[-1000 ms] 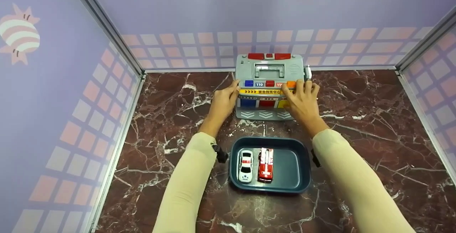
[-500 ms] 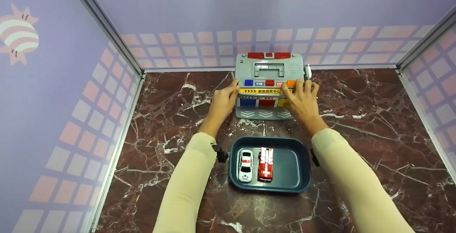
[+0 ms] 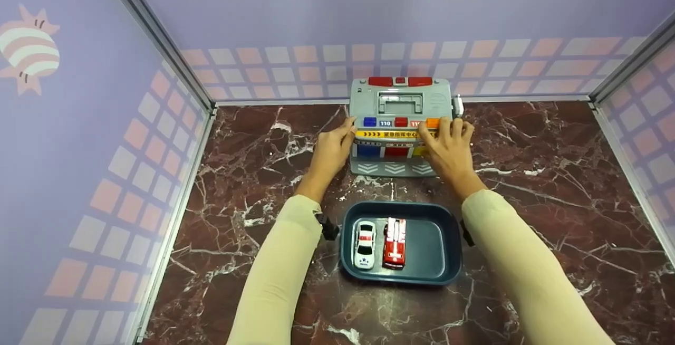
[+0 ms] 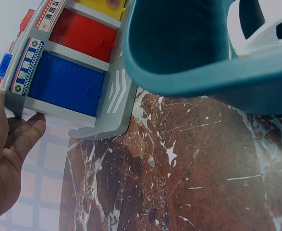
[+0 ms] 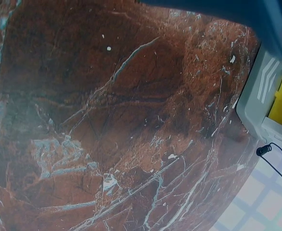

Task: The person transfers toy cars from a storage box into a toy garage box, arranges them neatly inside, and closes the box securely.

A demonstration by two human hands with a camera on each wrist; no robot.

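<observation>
Head view: left hand (image 3: 332, 151) and right hand (image 3: 450, 150) grip the toy station (image 3: 393, 134) between them, apparently steadying it; next move probably needs even pressure.

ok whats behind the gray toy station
Beyond the gray toy station, a purple patterned wall shows. The station covers the part of it directly behind, so any gap or thing there can't be seen.

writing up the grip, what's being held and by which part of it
The toy garage: the left hand holds its left end; the right hand touches its front right part, but whether it grips cannot be told.
</observation>
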